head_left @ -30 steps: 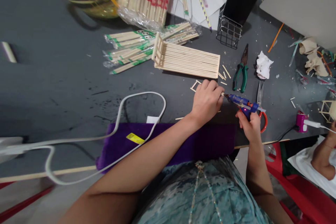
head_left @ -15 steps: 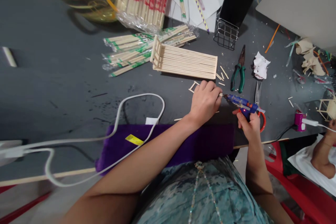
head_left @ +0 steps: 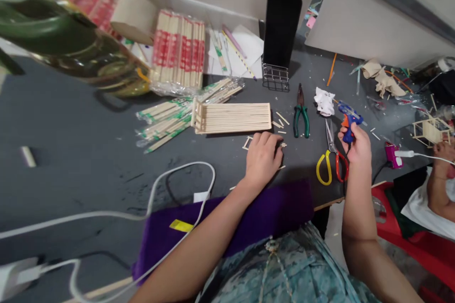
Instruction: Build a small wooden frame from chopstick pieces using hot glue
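Note:
My right hand [head_left: 357, 144] is wrapped round the handle of a blue glue gun [head_left: 350, 116], held over the table right of the scissors [head_left: 331, 151]. My left hand [head_left: 263, 154] is closed low over the table, its fingers pinching a small wooden stick piece [head_left: 283, 145] whose pale end shows by the fingertips. Partly covered by that hand is a small stick frame [head_left: 246, 143]. Just beyond lies a miniature bed-like piece [head_left: 234, 118] made of wooden sticks, with an upright end at its left. Short stick offcuts [head_left: 280, 123] lie beside it.
Green-handled pliers [head_left: 301, 116] and crumpled paper [head_left: 324, 102] lie near the scissors. A phone [head_left: 282, 26] stands in a wire holder. Packaged chopsticks [head_left: 179, 52], a large bottle [head_left: 88, 57], a white cable [head_left: 156, 184] and purple cloth [head_left: 227, 227] surround the work; another person's hand [head_left: 444, 151] is at right.
My right hand has drawn the glue gun away from my left hand, to the right and past the scissors, uncovering their yellow handle. The camera view has tilted up.

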